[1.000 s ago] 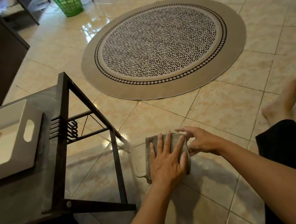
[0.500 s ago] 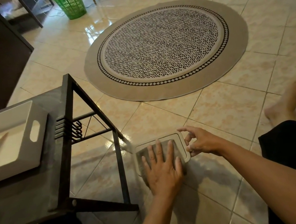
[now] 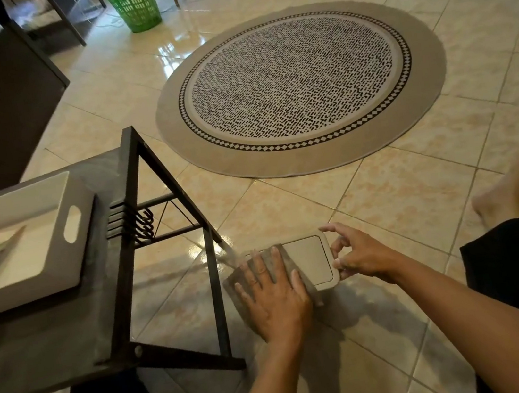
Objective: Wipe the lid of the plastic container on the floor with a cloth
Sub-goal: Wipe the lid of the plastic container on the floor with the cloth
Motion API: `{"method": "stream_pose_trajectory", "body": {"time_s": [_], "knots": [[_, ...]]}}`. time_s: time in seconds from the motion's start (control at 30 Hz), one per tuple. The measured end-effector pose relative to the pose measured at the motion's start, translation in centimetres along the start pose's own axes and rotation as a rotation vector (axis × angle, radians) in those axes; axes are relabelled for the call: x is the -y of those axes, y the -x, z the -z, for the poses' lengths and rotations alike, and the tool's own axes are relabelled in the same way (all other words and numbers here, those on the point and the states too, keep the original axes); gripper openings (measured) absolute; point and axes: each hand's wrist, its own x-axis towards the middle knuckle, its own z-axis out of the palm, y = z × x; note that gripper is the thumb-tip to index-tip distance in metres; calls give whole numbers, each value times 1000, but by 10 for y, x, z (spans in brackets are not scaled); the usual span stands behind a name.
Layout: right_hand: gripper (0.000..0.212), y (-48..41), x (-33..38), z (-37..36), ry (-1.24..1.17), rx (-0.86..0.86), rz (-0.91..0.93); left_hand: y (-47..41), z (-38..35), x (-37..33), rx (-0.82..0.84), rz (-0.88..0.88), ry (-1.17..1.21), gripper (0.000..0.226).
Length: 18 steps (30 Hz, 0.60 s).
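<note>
A beige rectangular container lid (image 3: pixel 310 261) lies flat on the tiled floor in front of me. A grey-brown cloth (image 3: pixel 291 274) covers its left part. My left hand (image 3: pixel 275 298) presses flat on the cloth, fingers spread. My right hand (image 3: pixel 363 255) grips the lid's right edge with thumb and fingertips. The container body under the lid is hidden.
A dark metal-framed low table (image 3: pixel 102 280) stands close at the left, carrying a white tray (image 3: pixel 69 261); its leg is next to the lid. A round patterned rug (image 3: pixel 299 89) lies ahead, a green basket (image 3: pixel 133 4) far back. My leg and bare foot (image 3: pixel 516 188) are at the right.
My left hand has slid the cloth leftward and toward me, uncovering the right half of the lid. The right hand stayed at the lid's right edge.
</note>
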Motion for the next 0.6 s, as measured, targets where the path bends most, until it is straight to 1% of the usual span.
{"method": "stream_pose_trajectory", "body": {"time_s": [0.1, 0.17, 0.23, 0.3, 0.37, 0.43, 0.53, 0.6], "knots": [[78, 7, -5, -3, -24, -43, -29, 4, -7, -18, 15, -34, -18, 65], [76, 11, -8, -3, -15, -78, -60, 0, -8, -23, 25, -69, -15, 65], [66, 6, -5, 1, 151, -158, -48, -2, -8, -20, 35, -112, -11, 65], [52, -6, 7, 5, 299, -219, 14, -2, -8, -15, 34, -151, -13, 65], [41, -20, 25, 5, 348, -178, 82, 0, -8, -10, 21, -182, -15, 65], [37, -35, 39, 2, 430, -89, 111, 1, -9, -5, 16, -210, -23, 64], [36, -48, 44, -3, 528, 19, 87, 0, -9, -1, 15, -228, -42, 64], [34, -50, 41, -3, 525, 38, 66, -2, -9, 0, 15, -226, -50, 64]]}}
